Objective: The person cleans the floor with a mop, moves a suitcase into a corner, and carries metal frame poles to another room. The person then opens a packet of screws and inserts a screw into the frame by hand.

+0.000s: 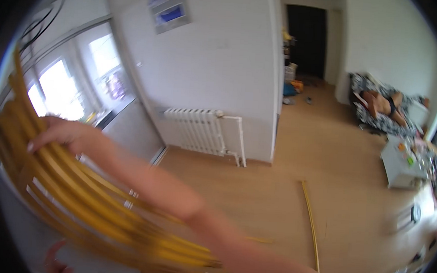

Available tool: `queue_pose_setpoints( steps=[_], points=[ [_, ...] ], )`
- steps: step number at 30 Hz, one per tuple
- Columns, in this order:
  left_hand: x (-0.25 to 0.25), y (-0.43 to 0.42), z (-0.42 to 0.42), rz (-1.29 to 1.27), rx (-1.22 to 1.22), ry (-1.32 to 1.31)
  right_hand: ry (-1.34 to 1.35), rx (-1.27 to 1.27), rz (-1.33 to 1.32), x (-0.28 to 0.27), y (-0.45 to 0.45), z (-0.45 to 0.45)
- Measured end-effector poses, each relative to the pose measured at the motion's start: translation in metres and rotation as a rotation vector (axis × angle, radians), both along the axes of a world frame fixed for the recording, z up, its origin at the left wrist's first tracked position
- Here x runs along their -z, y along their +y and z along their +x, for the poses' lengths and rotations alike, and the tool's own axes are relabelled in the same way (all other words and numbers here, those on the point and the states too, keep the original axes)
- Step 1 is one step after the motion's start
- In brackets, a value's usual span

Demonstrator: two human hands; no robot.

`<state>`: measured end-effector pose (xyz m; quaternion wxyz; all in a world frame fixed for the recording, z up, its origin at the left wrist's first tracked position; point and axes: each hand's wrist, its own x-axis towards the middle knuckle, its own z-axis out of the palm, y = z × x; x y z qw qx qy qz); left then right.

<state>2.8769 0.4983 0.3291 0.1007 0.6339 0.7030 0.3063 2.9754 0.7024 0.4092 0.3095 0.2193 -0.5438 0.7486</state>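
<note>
Long yellow strips (82, 191) in a loose, curved bundle fill the left side of the head view, smeared by motion. My right hand (61, 133) is closed around the upper left part of the bundle, its arm stretched across from the lower right. Below the strips, at the lower left edge, is my left hand (58, 263), partly cut off and blurred. Its fingers are curved and apart, with nothing visible between them. On the wooden floor lies a separate thin yellow strip (310, 224).
A white radiator (194, 130) stands against the wall, near a sliding door at left. A person (383, 104) lies on a patterned sofa (367, 118) at the far right. Before it is a cluttered white table (402, 165). A dark door (306, 41) stands at the back.
</note>
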Motion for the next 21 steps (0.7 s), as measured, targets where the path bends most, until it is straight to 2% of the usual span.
queue_pose_setpoints(
  steps=[2,5,7,9,10,13,14,16,21],
  points=[
    [0.004,-0.014,0.006,-0.002,-0.031,-0.032,-0.081,0.148,0.051,-0.002,-0.001,0.003],
    [0.019,-0.019,0.020,0.036,-0.020,-0.040,-0.072,0.048,0.086,-0.004,0.003,-0.003],
    [0.050,0.002,0.022,0.181,0.081,0.039,-0.097,0.037,0.093,-0.008,0.002,0.001],
    [0.057,0.015,0.045,0.223,0.102,-0.169,-0.072,0.060,0.168,-0.009,0.000,0.005],
    [0.055,0.022,0.058,0.212,0.098,-0.394,-0.022,0.076,0.210,-0.007,0.002,0.004],
    [0.060,0.029,0.052,0.187,0.150,-0.506,-0.008,0.139,0.258,-0.003,0.003,0.008],
    [0.059,0.032,0.047,0.191,0.140,-0.498,0.002,0.129,0.260,-0.003,0.001,0.009],
    [0.061,0.037,0.038,0.000,0.152,-0.233,-0.033,0.148,0.235,-0.005,-0.004,0.011],
    [0.067,0.037,0.032,0.112,0.234,-0.146,0.018,0.288,0.240,-0.002,-0.031,0.022]
  ],
)
